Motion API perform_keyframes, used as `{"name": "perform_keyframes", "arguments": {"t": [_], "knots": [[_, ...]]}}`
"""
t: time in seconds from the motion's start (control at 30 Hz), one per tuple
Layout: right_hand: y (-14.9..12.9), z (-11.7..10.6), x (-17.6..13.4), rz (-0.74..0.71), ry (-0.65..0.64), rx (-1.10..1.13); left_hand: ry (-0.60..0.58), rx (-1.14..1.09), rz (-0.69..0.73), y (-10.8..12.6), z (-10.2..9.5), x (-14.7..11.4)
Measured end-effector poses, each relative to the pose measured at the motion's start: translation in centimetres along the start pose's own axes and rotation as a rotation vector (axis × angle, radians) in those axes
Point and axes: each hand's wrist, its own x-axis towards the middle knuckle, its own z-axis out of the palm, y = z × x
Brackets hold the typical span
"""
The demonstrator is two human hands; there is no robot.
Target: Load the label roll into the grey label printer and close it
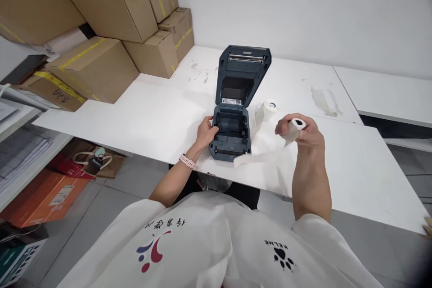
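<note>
A dark grey label printer (232, 144) stands on the white table with its lid raised and its inner bay exposed. My left hand (206, 131) is closed on the printer's left edge, thumb over the rim. Over the table to the right of the printer, my right hand (311, 131) grips a small roll of white label paper (293, 131), its dark core hole facing up. A loose paper strip (258, 158) trails from this roll to the printer's front right corner. Behind it, a second white roll (270, 107) lies on the table with paper hanging off it.
Several cardboard boxes (101, 4) with yellow tape are stacked at the back left of the table (162, 112). A white wall (303, 13) runs behind it. Below on the left are a shelf (33, 162) and an orange box (50, 195) on the floor.
</note>
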Motion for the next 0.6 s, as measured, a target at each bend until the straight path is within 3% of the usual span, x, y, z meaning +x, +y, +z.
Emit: {"name": "perform_keyframes", "arguments": {"t": [0.1, 0.17, 0.27, 0.37, 0.5, 0.6], "knots": [[-4.1, 4.1, 3.5, 0.023, -0.411, -0.323, 0.003, -0.016, -0.007, 0.0, 0.0, 0.0], [-5.2, 7.7, 6.1, 0.028, -0.512, -0.624, 0.003, -0.023, -0.018, 0.0, 0.0, 0.0], [-4.4, 12.7, 8.8, 0.098, -0.553, -1.097, 0.006, -0.027, -0.023, 0.0, 0.1, 0.1], [-2.7, 15.4, 9.7, 0.172, -0.584, -1.286, 0.014, -0.041, -0.025, -0.2, 0.2, 0.1], [-2.3, 15.9, 8.2, 0.164, -0.527, -1.294, 0.032, -0.092, -0.049, -0.4, 0.2, 0.1], [-2.4, 15.6, 4.9, 0.07, -0.381, -1.229, 0.028, -0.121, -0.056, -0.6, 0.2, -0.1]]}}
